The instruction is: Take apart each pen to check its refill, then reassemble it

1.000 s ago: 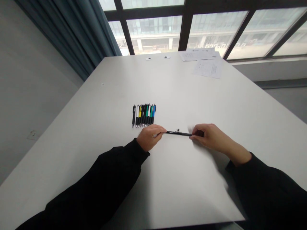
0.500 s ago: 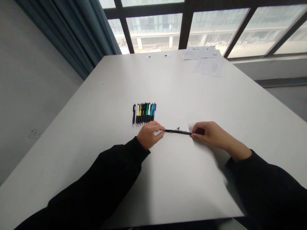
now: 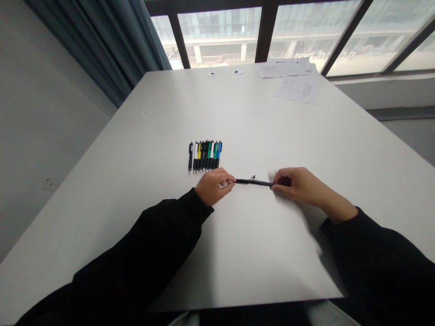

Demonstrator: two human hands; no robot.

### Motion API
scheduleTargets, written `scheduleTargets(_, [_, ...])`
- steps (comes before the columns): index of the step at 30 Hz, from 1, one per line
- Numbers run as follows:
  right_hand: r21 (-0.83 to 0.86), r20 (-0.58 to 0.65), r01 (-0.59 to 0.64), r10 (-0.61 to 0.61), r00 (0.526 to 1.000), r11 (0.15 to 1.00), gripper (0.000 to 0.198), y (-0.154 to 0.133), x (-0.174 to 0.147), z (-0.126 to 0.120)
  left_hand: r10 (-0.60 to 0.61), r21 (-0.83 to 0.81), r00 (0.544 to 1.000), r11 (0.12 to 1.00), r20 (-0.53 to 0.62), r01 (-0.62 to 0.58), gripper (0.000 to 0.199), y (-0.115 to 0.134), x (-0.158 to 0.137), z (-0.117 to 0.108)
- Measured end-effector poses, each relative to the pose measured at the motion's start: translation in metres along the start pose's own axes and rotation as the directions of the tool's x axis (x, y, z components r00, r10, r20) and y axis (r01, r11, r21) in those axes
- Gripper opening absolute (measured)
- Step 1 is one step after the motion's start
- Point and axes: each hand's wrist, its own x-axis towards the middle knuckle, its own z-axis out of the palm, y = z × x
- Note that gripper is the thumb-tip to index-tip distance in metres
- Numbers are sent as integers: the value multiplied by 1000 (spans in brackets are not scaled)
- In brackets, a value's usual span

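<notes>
Left hand [image 3: 215,186] thumb and fingertips are closed on one end of a black pen [image 3: 254,182], on the near side of a row of retractable pens [image 3: 204,156]; a forward slip of the knuckles could knock that row crooked. The black pen stretches crosswise between both hands, low over the white tabletop [image 3: 231,253] or on it, and an uneven twist could roll its slim barrel loose. Just beyond it, a small dark part [image 3: 253,177], too tiny to identify, could be flicked away if the pen swings forward. Farther right, the right hand [image 3: 299,185] is pinched on the other end; a slack grip there could let that end drop. In the row, smooth-looking black, white, yellow, green and blue barrels meet dark grips and silvery, tapered tips. The held pen is straight and narrow, clipped toward its left end, above a flat, plain, softly reflective surface.
</notes>
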Motion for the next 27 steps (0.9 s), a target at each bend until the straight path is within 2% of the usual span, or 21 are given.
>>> scheduleTargets(27, [26, -1, -1, 1, 1000, 1000, 15, 1, 0, 0, -54, 26, 998, 998, 23, 53, 3, -1, 0, -1])
